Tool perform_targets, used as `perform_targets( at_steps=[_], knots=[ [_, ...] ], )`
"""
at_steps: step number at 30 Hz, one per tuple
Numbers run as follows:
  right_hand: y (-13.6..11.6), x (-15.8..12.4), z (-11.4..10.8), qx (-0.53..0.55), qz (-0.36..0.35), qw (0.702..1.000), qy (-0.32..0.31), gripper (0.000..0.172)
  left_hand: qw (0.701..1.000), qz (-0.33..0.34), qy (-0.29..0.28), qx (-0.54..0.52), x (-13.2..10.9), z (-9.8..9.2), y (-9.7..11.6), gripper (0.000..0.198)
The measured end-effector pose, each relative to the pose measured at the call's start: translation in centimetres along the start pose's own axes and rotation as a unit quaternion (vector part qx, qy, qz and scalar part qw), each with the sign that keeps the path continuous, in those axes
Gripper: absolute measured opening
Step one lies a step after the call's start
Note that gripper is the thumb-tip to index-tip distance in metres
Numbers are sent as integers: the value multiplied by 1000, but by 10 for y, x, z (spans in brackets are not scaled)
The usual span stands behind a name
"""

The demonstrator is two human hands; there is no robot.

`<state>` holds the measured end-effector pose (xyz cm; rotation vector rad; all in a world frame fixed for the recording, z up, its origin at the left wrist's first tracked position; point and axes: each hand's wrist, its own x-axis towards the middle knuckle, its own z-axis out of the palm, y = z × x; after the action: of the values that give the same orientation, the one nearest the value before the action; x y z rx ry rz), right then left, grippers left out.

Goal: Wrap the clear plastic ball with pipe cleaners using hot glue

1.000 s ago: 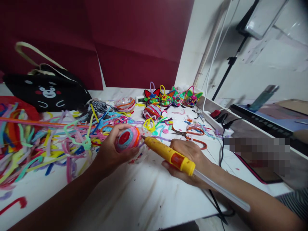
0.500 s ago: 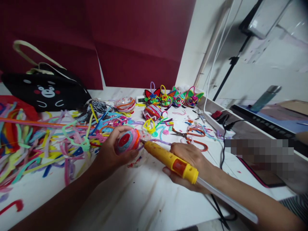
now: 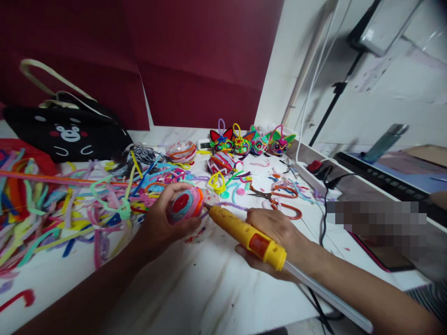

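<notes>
My left hand [image 3: 167, 209] is closed around a ball wrapped in pipe cleaners [image 3: 190, 204], with a red centre ringed in blue, pink and orange. In my right hand [image 3: 275, 232] is a yellow hot glue gun [image 3: 244, 232], a clear glue stick [image 3: 328, 293] jutting from its back end. The gun's nozzle [image 3: 207, 206] is at the ball's right side; whether it touches cannot be made out. A purple pipe cleaner [image 3: 232, 205] runs from near the nozzle toward my right hand. Behind the ball, a clear plastic piece [image 3: 202, 232] is partly hidden.
Loose pipe cleaners [image 3: 80, 200] cover the table's left side. Orange-handled scissors [image 3: 279, 200] lie beyond my right hand. Several finished animal-head ornaments [image 3: 240, 144] and another wrapped ball [image 3: 221, 163] stand behind. A black bag [image 3: 66, 135] is back left, a power strip [image 3: 317, 174] right.
Almost nothing differs. The rear of the glue gun has dipped slightly, with its nozzle still at the ball; my left hand keeps its place.
</notes>
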<state>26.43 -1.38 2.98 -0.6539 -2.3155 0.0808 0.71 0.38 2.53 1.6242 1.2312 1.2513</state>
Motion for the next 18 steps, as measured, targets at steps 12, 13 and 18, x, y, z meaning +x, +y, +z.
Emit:
perform_targets(
  at_steps=[12, 13, 18],
  knots=[
    [-5, 5, -8, -15, 60, 998, -18, 25, 998, 30, 4, 58, 0, -4, -2, 60],
    [-5, 6, -8, -18, 65, 998, -18, 24, 998, 33, 3, 61, 0, -4, -2, 60],
    [-4, 4, -8, -13, 76, 997, -24, 27, 998, 29, -3, 59, 0, -4, 0, 59]
  ],
)
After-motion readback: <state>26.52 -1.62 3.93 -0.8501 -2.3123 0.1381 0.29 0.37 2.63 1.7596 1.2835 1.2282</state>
